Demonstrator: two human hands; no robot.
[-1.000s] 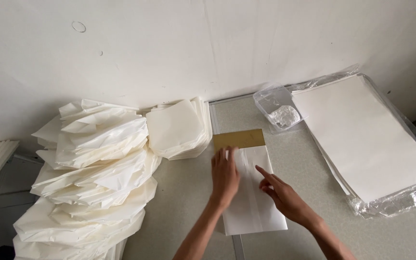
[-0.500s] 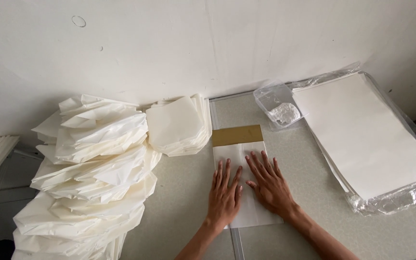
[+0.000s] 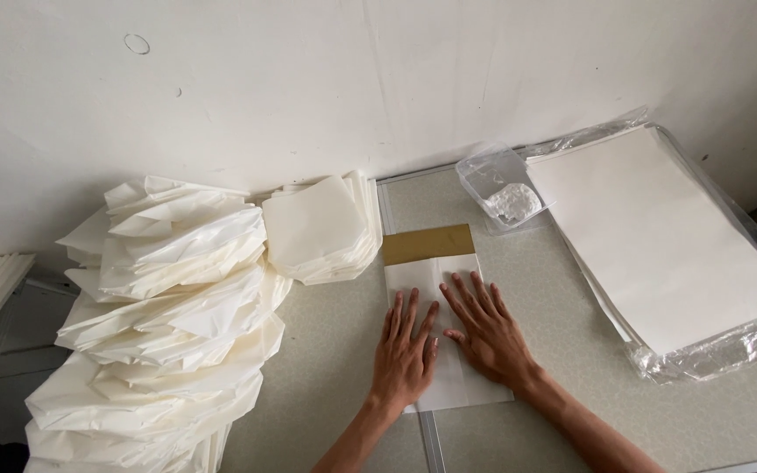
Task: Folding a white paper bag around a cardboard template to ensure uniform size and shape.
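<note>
Both hands are laid flat, palms down, on a white paper sheet [image 3: 449, 385] at centre of the speckled tabletop [image 3: 571, 412]. Left hand [image 3: 405, 355] is spread over the sheet's left half, fingers apart & pointing to the wall; nothing is gripped, it's only pressed on. Right hand [image 3: 488, 328] is set just beside it on the right half, fingers fanned, thumb nearly touching the left hand; likewise nothing is clasped. A tan cardboard strip [image 3: 428, 243] is seen at the sheet's far edge, touching it. Left of that, a stack of folded white paper pieces [image 3: 321, 228] is leaned by the wall, w/ a big heap of folded white paper bags [image 3: 168, 333] further left. At right, a ream of white sheets in clear plastic wrap [image 3: 668, 245] is lying; a clear plastic tub w/ white stuff inside [image 3: 505, 193] is sat between it & the wall.
</note>
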